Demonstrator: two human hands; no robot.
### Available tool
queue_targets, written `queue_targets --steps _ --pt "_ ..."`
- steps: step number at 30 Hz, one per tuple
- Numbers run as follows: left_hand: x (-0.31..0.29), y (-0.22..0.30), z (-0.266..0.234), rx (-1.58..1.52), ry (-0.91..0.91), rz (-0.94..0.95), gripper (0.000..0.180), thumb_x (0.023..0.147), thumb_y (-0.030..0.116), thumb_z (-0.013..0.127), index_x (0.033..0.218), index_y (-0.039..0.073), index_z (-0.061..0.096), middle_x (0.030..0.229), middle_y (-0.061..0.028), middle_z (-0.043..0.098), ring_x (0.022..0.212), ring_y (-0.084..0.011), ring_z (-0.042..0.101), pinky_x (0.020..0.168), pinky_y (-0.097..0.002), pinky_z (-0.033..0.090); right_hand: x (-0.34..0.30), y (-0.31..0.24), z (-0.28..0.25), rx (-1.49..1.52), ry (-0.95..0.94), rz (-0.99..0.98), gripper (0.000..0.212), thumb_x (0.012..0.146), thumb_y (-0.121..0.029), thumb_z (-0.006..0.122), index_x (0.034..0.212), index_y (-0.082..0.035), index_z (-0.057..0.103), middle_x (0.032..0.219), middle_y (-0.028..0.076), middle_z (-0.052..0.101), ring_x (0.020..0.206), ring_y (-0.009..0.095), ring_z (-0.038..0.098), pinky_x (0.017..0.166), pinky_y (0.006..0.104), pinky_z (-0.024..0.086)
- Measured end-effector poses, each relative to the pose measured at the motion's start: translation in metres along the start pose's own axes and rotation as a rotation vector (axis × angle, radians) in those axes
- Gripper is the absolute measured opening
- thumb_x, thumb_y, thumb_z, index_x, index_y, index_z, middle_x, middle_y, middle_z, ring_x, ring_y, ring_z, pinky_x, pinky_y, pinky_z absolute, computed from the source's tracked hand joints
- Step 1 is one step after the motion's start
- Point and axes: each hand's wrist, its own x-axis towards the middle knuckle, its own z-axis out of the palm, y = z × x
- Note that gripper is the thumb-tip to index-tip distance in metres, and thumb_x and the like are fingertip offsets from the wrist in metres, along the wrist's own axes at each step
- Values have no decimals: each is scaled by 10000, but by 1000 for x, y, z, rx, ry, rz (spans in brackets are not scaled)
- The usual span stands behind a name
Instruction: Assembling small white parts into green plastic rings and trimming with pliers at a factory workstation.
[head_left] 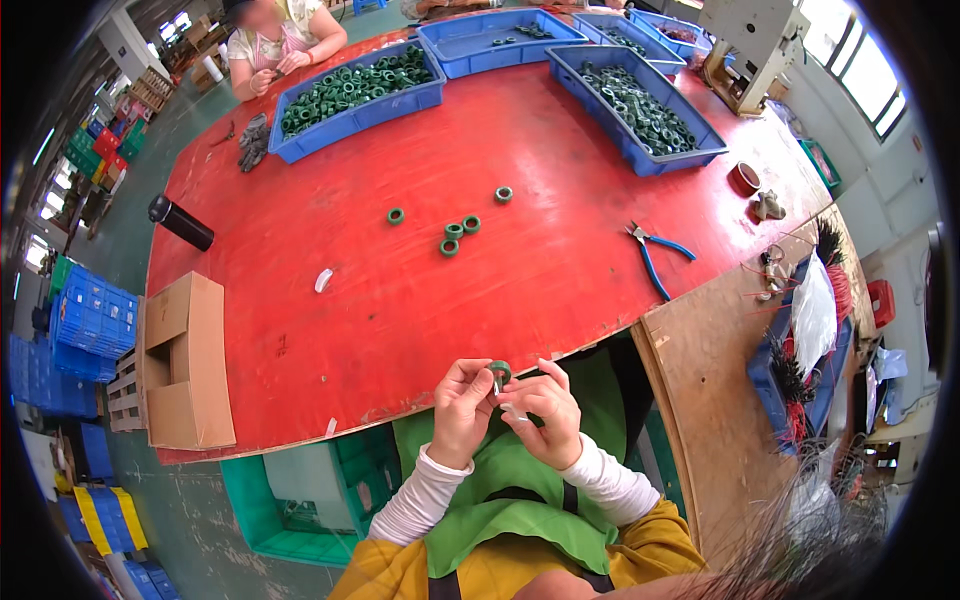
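Note:
Just off the table's near edge, my left hand pinches a small green ring between thumb and fingers. My right hand is close beside it, fingers curled in toward the ring and the index finger raised. Something whitish shows at its thumb and fingertips, too small to make out. On the red table ahead lie several loose green rings, among them a single ring and a touching cluster. Another ring, paler on top, sits farther back.
Blue trays of green rings stand at the back. Blue-handled cutters lie to the right, near a brown tape roll. At left are a black bottle and a cardboard box. A co-worker sits far left.

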Motion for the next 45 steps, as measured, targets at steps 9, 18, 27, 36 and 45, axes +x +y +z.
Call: queue_targets --steps 9,18,27,36,45 --pt "-5 4 7 107 -90 -10 148 926 76 546 1045 -13 539 989 -124 645 881 -216 652 813 -370 564 16 14 -17 442 112 351 161 843 15 630 950 -5 511 848 115 652 776 172 649 700 294 530" --pt "-8 9 8 135 -159 -57 184 934 116 540 1075 -1 546 1009 -108 642 916 -214 646 810 -398 566 31 20 -29 866 56 630 144 917 -50 561 997 -7 450 887 103 616 747 144 633 679 260 531" --pt "-11 17 10 133 -295 -120 159 927 101 551 1045 -4 575 1053 -95 599 949 -180 610 804 -389 576 21 29 -17 225 -89 381 138 803 -28 672 871 -8 554 815 72 627 688 148 639 589 263 502" --pt "-9 8 8 87 -229 -84 96 905 49 567 995 30 594 992 -59 541 941 -197 612 794 -387 589 10 31 -14 258 -79 364 174 785 -68 707 916 -10 607 824 79 626 731 175 636 653 285 511" --pt "-6 5 5 -49 -221 -116 112 922 83 551 1028 59 580 1044 -72 566 934 -182 618 843 -392 560 6 24 -22 383 -297 396 213 917 -142 532 1057 12 577 914 96 575 873 193 552 791 317 436"
